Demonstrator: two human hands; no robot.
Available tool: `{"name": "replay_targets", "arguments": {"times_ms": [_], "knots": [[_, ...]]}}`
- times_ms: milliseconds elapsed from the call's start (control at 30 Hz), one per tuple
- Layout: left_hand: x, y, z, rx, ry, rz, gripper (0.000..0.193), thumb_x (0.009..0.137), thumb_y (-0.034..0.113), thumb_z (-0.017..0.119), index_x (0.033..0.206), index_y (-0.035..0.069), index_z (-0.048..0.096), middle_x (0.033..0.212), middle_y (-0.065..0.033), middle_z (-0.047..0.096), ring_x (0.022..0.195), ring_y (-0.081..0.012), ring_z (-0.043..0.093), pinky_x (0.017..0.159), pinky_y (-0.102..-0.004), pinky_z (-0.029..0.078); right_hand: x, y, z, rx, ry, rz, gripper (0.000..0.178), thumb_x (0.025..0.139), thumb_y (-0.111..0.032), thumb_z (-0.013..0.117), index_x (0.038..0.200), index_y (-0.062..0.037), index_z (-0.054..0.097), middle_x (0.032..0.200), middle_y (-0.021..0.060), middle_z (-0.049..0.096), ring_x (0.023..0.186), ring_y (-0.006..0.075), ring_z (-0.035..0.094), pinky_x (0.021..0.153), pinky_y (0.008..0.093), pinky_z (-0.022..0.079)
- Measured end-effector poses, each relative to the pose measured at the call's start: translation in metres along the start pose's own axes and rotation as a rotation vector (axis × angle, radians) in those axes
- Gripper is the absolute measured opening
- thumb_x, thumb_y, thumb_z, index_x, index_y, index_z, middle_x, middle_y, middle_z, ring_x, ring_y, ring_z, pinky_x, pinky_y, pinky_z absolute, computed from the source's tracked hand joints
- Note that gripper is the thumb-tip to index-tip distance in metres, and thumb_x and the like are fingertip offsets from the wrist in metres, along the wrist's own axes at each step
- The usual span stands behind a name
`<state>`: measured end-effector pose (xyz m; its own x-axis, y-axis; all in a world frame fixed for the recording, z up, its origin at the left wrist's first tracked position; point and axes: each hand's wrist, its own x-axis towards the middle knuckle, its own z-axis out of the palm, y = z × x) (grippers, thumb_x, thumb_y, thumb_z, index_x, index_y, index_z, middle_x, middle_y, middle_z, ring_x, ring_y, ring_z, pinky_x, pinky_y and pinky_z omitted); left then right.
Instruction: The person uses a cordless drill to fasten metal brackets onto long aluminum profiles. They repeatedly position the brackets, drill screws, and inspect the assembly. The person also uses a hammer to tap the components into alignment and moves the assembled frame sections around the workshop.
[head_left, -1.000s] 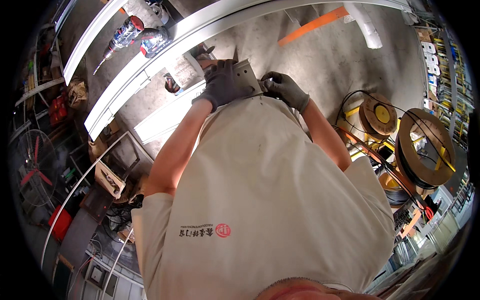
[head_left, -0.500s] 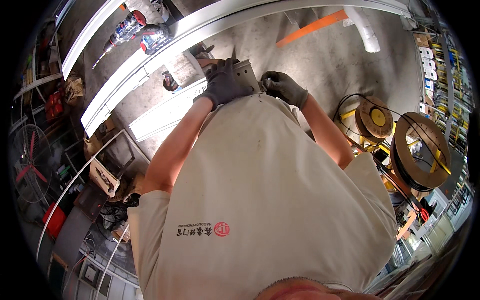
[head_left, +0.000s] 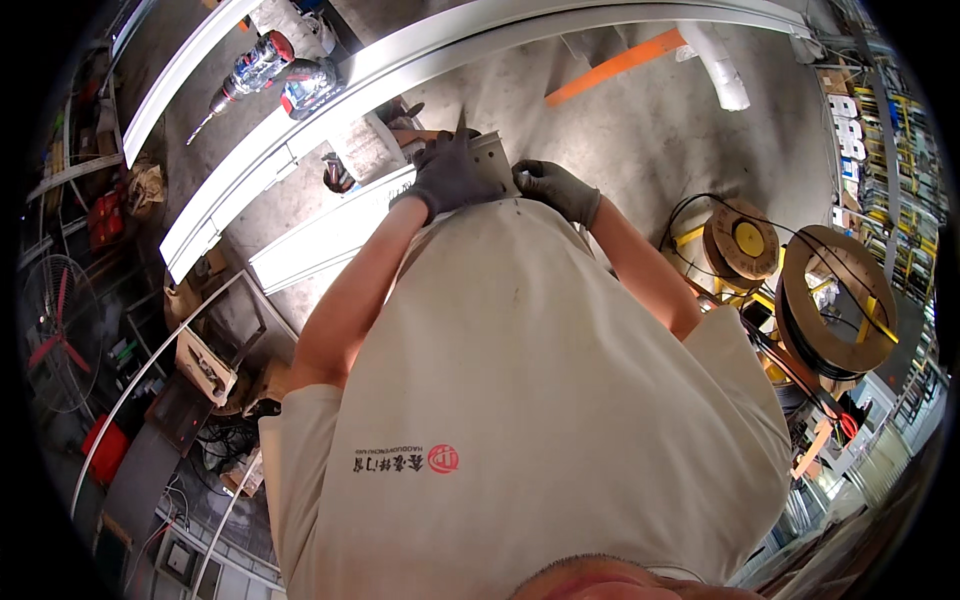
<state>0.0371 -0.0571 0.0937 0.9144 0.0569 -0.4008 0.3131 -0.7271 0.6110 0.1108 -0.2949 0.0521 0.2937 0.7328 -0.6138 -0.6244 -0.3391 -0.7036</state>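
In dark gloves, both my hands are close to my body at the end of a light metal profile (head_left: 330,228). My left hand (head_left: 450,178) is closed over the profile near its end, where small holes show in the metal beside the fingers. My right hand (head_left: 558,190) is just to the right of that end, its fingers curled and pressed together at the edge. Whatever sits between those fingertips is hidden or too small to name. My shirt front covers the near side of the profile.
Beyond my hands runs a long white frame bar (head_left: 430,62), with a cordless drill (head_left: 262,65) near its left part. An orange bar (head_left: 615,68) lies farther off. Cardboard reels (head_left: 835,300) stand at the right, a fan (head_left: 62,330) at the left.
The whole view has shifted slightly. My right hand's fingertips have come a little nearer to the profile's end. The left hand keeps its hold.
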Motion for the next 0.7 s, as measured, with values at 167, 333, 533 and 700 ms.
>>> {"name": "replay_targets", "arguments": {"times_ms": [167,333,533,700], "knots": [[0.012,-0.034,-0.013,-0.229,-0.106,0.117,0.096,0.079,0.047,0.083,0.156,0.009,0.041,0.141,-0.0220,0.055,0.134,-0.0395,0.054,0.112,-0.0471,0.045,0.010,0.007,-0.007,0.442,-0.138,-0.021,0.039,0.101,-0.029,0.070,0.126,-0.0005,0.063,0.114,0.0065,0.070,0.104,0.0165,0.067,0.095,0.0337,0.055],[0.010,-0.064,-0.007,-0.514,-0.047,0.116,0.068,0.090,0.033,0.080,0.147,0.006,0.054,0.141,-0.0168,0.064,0.135,-0.0303,0.058,0.111,-0.0406,0.047,0.011,-0.004,0.004,0.475,-0.104,0.051,0.035,0.101,-0.021,0.069,0.127,0.0006,0.063,0.115,0.0079,0.071,0.104,0.0198,0.069,0.096,0.0369,0.057],[0.002,-0.047,-0.015,-0.614,-0.058,0.067,0.060,0.091,0.028,0.079,0.143,0.005,0.059,0.136,-0.0163,0.067,0.131,-0.0268,0.061,0.109,-0.0390,0.049,0.017,0.000,0.002,0.457,-0.099,0.077,0.031,0.102,-0.020,0.067,0.126,-0.0010,0.063,0.113,0.0070,0.070,0.102,0.0191,0.069,0.094,0.0362,0.058],[0.009,-0.053,-0.003,-0.621,-0.039,0.030,0.059,0.090,0.026,0.080,0.142,0.006,0.061,0.135,-0.0163,0.068,0.126,-0.0297,0.063,0.108,-0.0406,0.049,0.015,-0.003,-0.002,0.395,-0.057,0.089,0.029,0.102,-0.020,0.067,0.125,-0.0016,0.063,0.112,0.0069,0.070,0.101,0.0184,0.069,0.092,0.0355,0.059]]}}
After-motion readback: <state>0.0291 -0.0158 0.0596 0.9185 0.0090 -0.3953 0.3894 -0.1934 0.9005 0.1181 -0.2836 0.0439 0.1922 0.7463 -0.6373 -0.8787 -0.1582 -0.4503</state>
